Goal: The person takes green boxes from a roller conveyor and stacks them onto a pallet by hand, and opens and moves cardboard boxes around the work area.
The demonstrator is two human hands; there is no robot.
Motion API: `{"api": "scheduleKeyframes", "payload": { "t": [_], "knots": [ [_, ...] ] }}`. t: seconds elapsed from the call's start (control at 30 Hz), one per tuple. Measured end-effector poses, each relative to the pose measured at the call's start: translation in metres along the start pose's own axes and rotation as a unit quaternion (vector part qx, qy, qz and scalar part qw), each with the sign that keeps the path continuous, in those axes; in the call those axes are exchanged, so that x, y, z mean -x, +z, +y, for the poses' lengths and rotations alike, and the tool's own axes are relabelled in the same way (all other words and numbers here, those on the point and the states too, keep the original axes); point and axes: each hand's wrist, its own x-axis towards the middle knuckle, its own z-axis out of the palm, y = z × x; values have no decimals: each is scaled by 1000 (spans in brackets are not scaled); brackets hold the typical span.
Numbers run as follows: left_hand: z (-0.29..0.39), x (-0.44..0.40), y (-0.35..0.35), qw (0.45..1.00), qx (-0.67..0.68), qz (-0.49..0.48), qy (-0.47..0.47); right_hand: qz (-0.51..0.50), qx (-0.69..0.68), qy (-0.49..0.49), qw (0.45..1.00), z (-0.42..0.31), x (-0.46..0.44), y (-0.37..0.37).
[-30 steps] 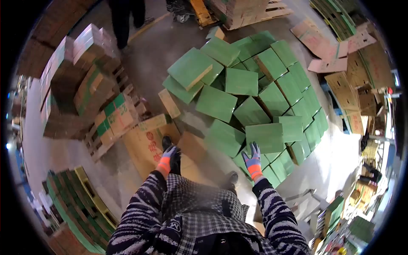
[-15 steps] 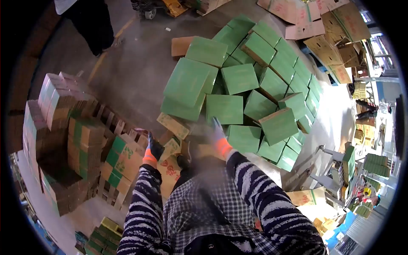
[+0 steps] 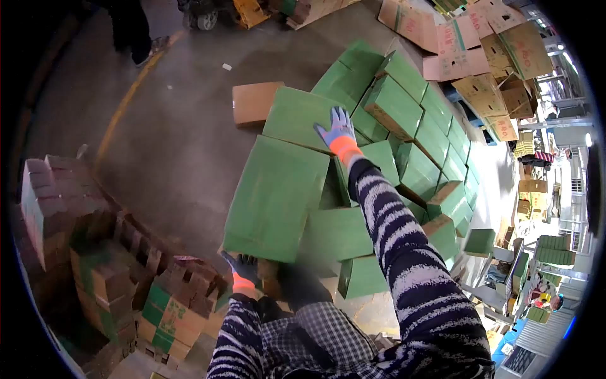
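Observation:
My right hand (image 3: 339,131), in a grey and orange glove, lies with fingers spread on a green box (image 3: 297,120) at the upper part of the pile. Nearer to me is a larger green box (image 3: 274,196). My left hand (image 3: 243,266) is at its lower left corner, fingers apart and partly against the edge; whether it bears any weight cannot be seen. Under my right forearm lie more green boxes, among them one (image 3: 341,232) in front of my body. A brown box (image 3: 254,103) sits beside the pile's upper left.
Stacked cartons (image 3: 104,278) stand on the left beside a wooden pallet (image 3: 136,243). Opened cardboard boxes (image 3: 457,47) lie at the upper right. A person's legs (image 3: 132,28) and a wheeled cart (image 3: 205,16) are at the top left. Racks and shelves line the right.
My right hand has moved up and forward onto a green box. My left hand has come down to the large box's corner. The view has shifted closer to the pile's left side.

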Motion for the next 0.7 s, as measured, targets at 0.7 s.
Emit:
{"api": "scheduleKeyframes", "payload": {
  "t": [0.7],
  "knots": [
    [-23, -33, 134, 979, 36, -202, 15, -18, -38, -72, 997, 155, -162, 60]
  ]
}}
